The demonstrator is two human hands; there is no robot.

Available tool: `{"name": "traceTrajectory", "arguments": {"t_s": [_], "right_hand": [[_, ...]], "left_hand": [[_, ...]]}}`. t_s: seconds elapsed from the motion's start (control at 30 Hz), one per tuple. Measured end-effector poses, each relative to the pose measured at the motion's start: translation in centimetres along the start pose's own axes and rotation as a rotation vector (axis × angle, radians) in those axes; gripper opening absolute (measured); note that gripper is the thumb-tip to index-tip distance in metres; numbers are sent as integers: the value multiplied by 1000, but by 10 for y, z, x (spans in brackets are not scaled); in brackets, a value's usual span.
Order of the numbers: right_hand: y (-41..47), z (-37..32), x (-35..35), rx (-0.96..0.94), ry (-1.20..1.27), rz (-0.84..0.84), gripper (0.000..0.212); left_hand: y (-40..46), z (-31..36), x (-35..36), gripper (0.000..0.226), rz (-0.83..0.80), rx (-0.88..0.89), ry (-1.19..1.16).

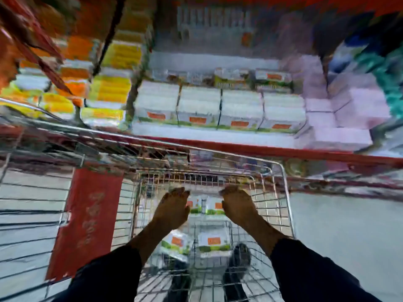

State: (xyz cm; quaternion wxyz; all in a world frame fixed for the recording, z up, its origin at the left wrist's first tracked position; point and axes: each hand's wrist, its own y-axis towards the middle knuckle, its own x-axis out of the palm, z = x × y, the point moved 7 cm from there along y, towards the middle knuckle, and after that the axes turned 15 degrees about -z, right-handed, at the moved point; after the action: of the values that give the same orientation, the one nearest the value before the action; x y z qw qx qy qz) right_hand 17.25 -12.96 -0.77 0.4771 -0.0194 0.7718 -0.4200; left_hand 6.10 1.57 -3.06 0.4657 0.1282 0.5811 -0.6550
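Note:
The view is heavily blurred. Both my arms, in dark sleeves, reach down into a wire shopping cart [281,192]. My left hand [174,207] and my right hand [236,205] flank two white packs with orange labels [206,207] and press against their sides, with the fingertips curled over the far edges. Two more packs of the same kind [214,240] lie lower in the cart, close to me.
A red-edged shelf [261,150] stands just past the cart, with a row of the same white packs [198,107]. Pink packs [340,118] sit to its right and yellow and orange packs [113,86] to its left. A second wire cart with a red panel [87,221] stands on the left.

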Motion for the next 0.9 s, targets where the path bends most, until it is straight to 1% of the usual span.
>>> {"name": "traceTrajectory", "arguments": {"t_s": [0.03, 0.13, 0.23, 0.3, 0.37, 0.43, 0.5, 0.6, 0.67, 0.73, 0.77, 0.9], "right_hand": [[10, 2, 5, 31, -12, -42, 41], [37, 9, 21, 99, -56, -94, 41], [53, 10, 37, 113, -102, -136, 39], [58, 12, 41, 106, -108, -132, 37], [60, 15, 43, 108, -97, -105, 38], [61, 18, 45, 116, -100, -99, 41], [58, 19, 46, 123, -84, -116, 41], [47, 17, 43, 100, 4, -88, 38], [33, 8, 35, 79, 41, -37, 32], [18, 0, 24, 78, 55, 47, 26], [9, -3, 19, 85, 58, 79, 26], [-33, -15, -33, 115, 47, 257, 34]], "left_hand": [[12, -6, 9, 59, -60, -12, 16], [41, -19, 31, 63, -190, -42, 27], [61, -23, 50, 65, -263, -35, 64], [68, -25, 51, 65, -272, -48, 68], [72, -24, 49, 66, -233, -58, 81], [71, -23, 44, 62, -168, -64, 82], [66, -24, 40, 54, -122, -63, 0], [52, -27, 31, 38, -57, -37, -139], [37, -22, 20, 32, -13, -6, -143], [20, -16, 7, 33, 23, 9, -99], [10, -14, 0, 35, 47, 8, -74], [-42, -8, -51, 45, 232, 9, -18]]}}
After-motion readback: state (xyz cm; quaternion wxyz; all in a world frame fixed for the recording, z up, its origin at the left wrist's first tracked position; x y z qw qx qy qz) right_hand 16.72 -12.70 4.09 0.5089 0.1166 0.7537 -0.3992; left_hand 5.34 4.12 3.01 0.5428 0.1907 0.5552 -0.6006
